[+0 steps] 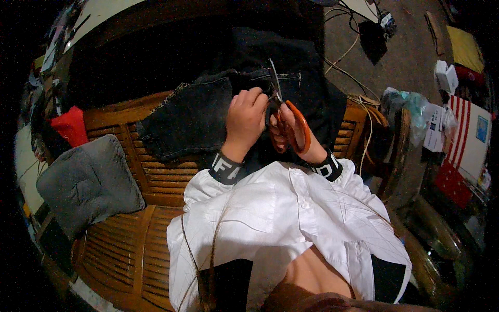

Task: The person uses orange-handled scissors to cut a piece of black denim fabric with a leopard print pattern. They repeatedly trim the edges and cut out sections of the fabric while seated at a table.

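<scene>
The bare left hand [246, 118] angles toward 1 o'clock, knuckles up, fingers curled down at the dark denim garment with pale stitching [195, 115]; its fingertips are hidden, so I cannot tell whether they pinch it. At its 3 o'clock, the bare right hand [289, 118] angles toward 11, clamped on orange-handled metal scissors [277, 87], blades aimed near 12. The garment spreads beneath these 2 hands.
</scene>
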`<action>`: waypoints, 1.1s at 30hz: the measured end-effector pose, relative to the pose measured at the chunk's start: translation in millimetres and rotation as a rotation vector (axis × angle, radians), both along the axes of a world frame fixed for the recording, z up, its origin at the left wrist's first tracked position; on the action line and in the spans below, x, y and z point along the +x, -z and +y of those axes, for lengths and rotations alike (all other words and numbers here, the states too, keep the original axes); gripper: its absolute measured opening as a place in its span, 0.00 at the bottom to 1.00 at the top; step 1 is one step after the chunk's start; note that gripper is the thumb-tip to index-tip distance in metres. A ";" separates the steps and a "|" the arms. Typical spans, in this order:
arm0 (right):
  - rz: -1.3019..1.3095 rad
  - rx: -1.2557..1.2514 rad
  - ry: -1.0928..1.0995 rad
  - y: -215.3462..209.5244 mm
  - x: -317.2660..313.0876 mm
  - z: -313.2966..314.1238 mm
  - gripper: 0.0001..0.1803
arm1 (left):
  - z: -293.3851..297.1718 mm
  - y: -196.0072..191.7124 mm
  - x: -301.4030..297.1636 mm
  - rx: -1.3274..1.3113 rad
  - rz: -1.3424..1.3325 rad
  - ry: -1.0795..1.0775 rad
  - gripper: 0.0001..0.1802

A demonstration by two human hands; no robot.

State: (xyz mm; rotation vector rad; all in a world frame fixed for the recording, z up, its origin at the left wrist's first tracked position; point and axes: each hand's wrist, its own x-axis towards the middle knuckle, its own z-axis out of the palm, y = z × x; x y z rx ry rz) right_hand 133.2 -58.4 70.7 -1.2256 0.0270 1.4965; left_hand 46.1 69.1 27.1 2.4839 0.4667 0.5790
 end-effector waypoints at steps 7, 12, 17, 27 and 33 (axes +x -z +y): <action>-0.047 -0.008 0.112 26.1 1.0 0.8 0.22 | 3.4 -21.0 -4.2 -0.201 0.072 0.256 0.11; -0.030 0.078 0.068 29.3 -2.2 -5.5 0.21 | 4.1 -25.6 -5.3 -0.255 0.045 0.276 0.11; -0.217 -0.024 -0.007 32.5 -2.8 -6.5 0.19 | 2.3 -22.1 -7.7 -0.308 0.039 0.253 0.12; -0.216 -0.088 -0.046 25.5 -3.9 -10.1 0.20 | 2.0 -17.0 -7.2 -0.314 0.048 0.258 0.13; -0.231 0.024 -0.111 20.1 14.1 -16.6 0.25 | 5.0 -25.4 -11.6 -0.313 0.106 0.451 0.13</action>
